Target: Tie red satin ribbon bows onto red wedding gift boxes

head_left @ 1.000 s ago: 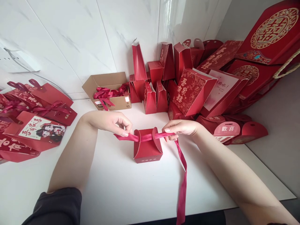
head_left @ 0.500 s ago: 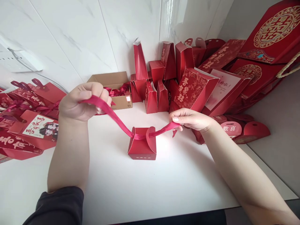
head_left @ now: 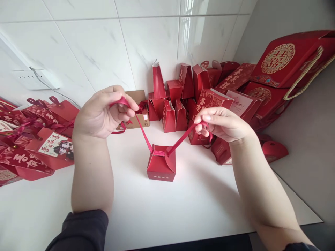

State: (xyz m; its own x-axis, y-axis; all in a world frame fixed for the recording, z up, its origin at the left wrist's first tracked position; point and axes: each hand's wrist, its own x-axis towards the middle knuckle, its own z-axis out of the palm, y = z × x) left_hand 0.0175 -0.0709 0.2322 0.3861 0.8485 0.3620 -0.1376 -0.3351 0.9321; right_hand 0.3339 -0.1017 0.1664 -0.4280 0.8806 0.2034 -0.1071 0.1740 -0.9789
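Note:
A small red box (head_left: 161,167) stands upright on the white table (head_left: 167,209). Its curved top flaps are threaded with a dark red ribbon (head_left: 183,138), whose two ends rise from the box in a V. My left hand (head_left: 107,111), up and to the left of the box, pinches one end between thumb and fingers. The other end is held in my right hand (head_left: 220,123), above and right of the box, with a short tail hanging from the fingers. Neither hand touches the box.
Behind stand several red boxes (head_left: 158,82) and a cardboard box (head_left: 143,120) of ribbons. Finished-looking red boxes with ribbons (head_left: 53,148) crowd the left. Large red bags (head_left: 277,61) with rope handles are stacked at the right, near the wall.
Both hands have drawn closer together, and the ribbon now rises more steeply and tautly from the box. My right hand is higher relative to the box. The whole view has shifted a little.

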